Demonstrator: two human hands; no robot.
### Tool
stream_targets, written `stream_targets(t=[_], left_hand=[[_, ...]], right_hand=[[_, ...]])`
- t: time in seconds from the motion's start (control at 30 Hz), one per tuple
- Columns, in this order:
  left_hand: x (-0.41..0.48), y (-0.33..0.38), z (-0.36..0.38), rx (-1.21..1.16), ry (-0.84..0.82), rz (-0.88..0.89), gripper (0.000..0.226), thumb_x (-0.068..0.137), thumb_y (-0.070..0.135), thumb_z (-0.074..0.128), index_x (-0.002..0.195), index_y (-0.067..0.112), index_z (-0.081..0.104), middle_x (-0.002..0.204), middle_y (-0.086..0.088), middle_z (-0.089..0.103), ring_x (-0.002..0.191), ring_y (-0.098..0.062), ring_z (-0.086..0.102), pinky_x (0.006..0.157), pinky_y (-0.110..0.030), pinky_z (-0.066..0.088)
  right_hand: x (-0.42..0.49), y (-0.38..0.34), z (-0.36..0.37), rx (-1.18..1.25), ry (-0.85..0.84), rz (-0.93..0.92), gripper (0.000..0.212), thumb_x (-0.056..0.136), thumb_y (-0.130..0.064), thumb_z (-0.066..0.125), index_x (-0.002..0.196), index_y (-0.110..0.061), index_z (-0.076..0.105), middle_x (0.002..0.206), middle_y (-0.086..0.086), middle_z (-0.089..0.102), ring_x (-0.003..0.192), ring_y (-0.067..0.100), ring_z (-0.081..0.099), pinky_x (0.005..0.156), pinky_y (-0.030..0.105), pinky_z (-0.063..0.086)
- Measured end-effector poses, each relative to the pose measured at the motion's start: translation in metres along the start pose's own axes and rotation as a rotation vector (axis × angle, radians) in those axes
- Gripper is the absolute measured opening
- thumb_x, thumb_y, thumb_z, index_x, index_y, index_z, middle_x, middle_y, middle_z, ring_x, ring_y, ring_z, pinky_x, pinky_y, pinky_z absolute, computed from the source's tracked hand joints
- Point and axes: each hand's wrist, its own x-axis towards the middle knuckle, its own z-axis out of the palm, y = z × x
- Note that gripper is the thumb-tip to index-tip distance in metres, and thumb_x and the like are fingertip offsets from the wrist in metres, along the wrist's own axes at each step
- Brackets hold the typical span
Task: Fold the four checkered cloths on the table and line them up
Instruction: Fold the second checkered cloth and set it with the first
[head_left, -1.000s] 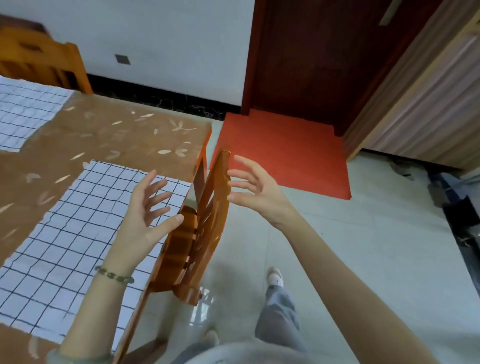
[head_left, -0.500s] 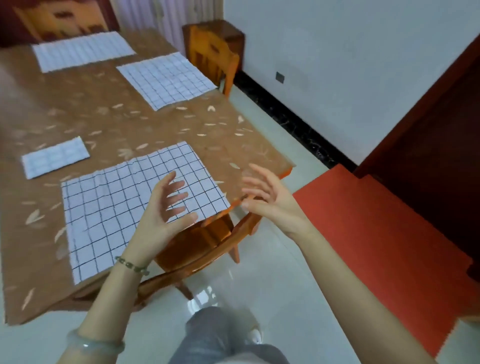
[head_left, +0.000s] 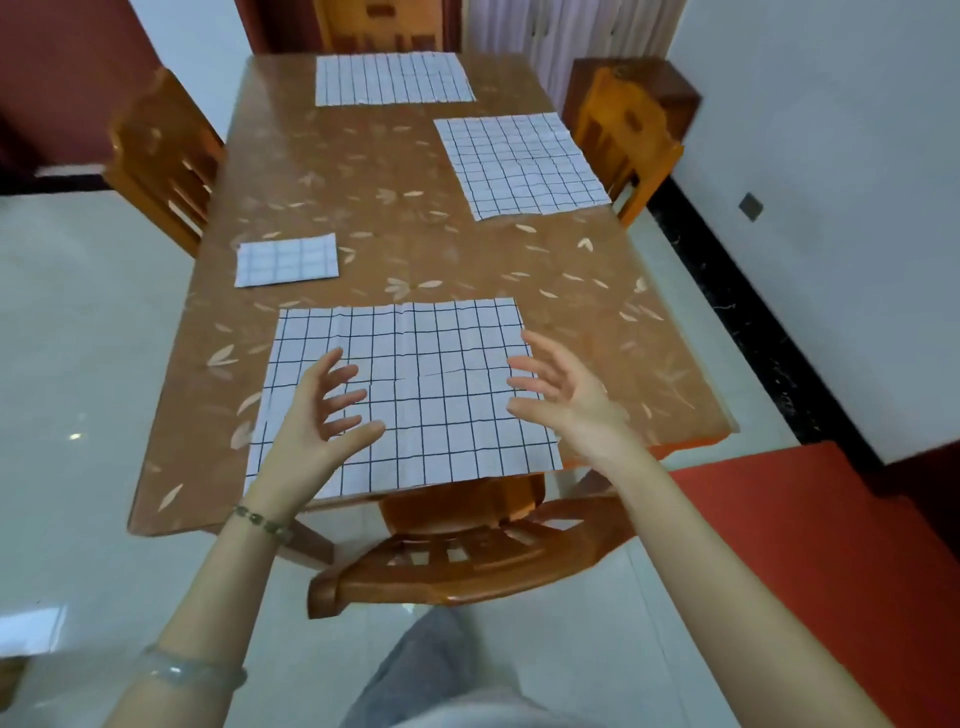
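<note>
Nearest of all, a wooden chair (head_left: 467, 566) pushed in at the near edge of the table (head_left: 363, 208). Just past it, left hand (head_left: 322, 415) and right hand (head_left: 561, 395) raised over the near cloth (head_left: 441, 364), palms turned toward each other, fingers spread and slightly bent, gripping nothing. Seemingly hovering rather than pressing, though hard to say for sure.

Near cloth spread flat, its front edge level with the table's near edge. Looks thin, light and limp, with faint creases crossing at the middle (handy as fold lines). Likely to slide on the glossy top, so best pinched at the two front corners, lifted and carried over to the back corners, then smoothed flat.

Farther on, toward the left side, a small folded cloth (head_left: 287, 259), apparently finished. Beyond that, by the right edge, the right-side cloth (head_left: 519, 166), open and flat. At the far end, the far cloth (head_left: 393, 79), also open. So one folded and three to go, by the look of it.

No box, tray or basket in view; every cloth straight on the table top.
</note>
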Motion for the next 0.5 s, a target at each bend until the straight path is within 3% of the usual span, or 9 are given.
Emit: stream_targets(t=[0.1, 0.2, 0.3, 0.4, 0.5], left_hand=[[0.025, -0.018, -0.021, -0.002, 0.045, -0.044, 0.085, 0.070, 0.028, 0.079, 0.139, 0.034, 0.030, 0.139, 0.001, 0.044, 0.119, -0.011, 0.054, 0.090, -0.028, 0.048], [0.053, -0.045, -0.043, 0.058, 0.052, -0.109, 0.089, 0.067, 0.033, 0.079, 0.141, 0.033, 0.030, 0.137, 0.003, 0.044, 0.119, -0.012, 0.052, 0.092, -0.031, 0.048], [0.083, -0.083, -0.056, 0.248, -0.005, -0.195, 0.079, 0.080, 0.019, 0.075, 0.144, 0.024, 0.029, 0.139, 0.002, 0.043, 0.123, -0.016, 0.047, 0.099, -0.035, 0.043], [0.108, -0.121, -0.064, 0.451, -0.119, -0.239, 0.074, 0.084, 0.019, 0.070, 0.145, 0.016, 0.029, 0.147, -0.005, 0.038, 0.133, -0.022, 0.038, 0.108, -0.041, 0.036], [0.124, -0.148, -0.071, 0.617, -0.109, -0.250, 0.062, 0.088, 0.020, 0.064, 0.142, 0.009, 0.037, 0.145, -0.012, 0.041, 0.135, -0.027, 0.035, 0.112, -0.039, 0.028]], right_hand=[[0.037, 0.004, 0.011, -0.042, -0.017, 0.021, 0.066, 0.077, -0.006, 0.075, 0.127, -0.037, 0.046, 0.123, -0.004, 0.060, 0.110, 0.010, 0.062, 0.092, 0.029, 0.052], [0.070, 0.010, 0.022, -0.111, -0.004, 0.054, 0.063, 0.078, -0.006, 0.075, 0.131, -0.029, 0.049, 0.122, -0.003, 0.061, 0.110, 0.008, 0.061, 0.089, 0.022, 0.051], [0.101, 0.024, 0.029, -0.203, 0.019, 0.095, 0.057, 0.079, -0.006, 0.073, 0.129, -0.023, 0.053, 0.120, -0.001, 0.061, 0.110, 0.012, 0.060, 0.092, 0.024, 0.049], [0.129, 0.046, 0.033, -0.314, 0.034, 0.141, 0.051, 0.079, -0.004, 0.071, 0.125, -0.022, 0.057, 0.116, 0.000, 0.062, 0.109, 0.016, 0.060, 0.094, 0.027, 0.048], [0.153, 0.069, 0.034, -0.460, 0.046, 0.190, 0.047, 0.080, -0.004, 0.067, 0.123, -0.021, 0.060, 0.115, -0.003, 0.061, 0.110, 0.015, 0.058, 0.094, 0.027, 0.047]])
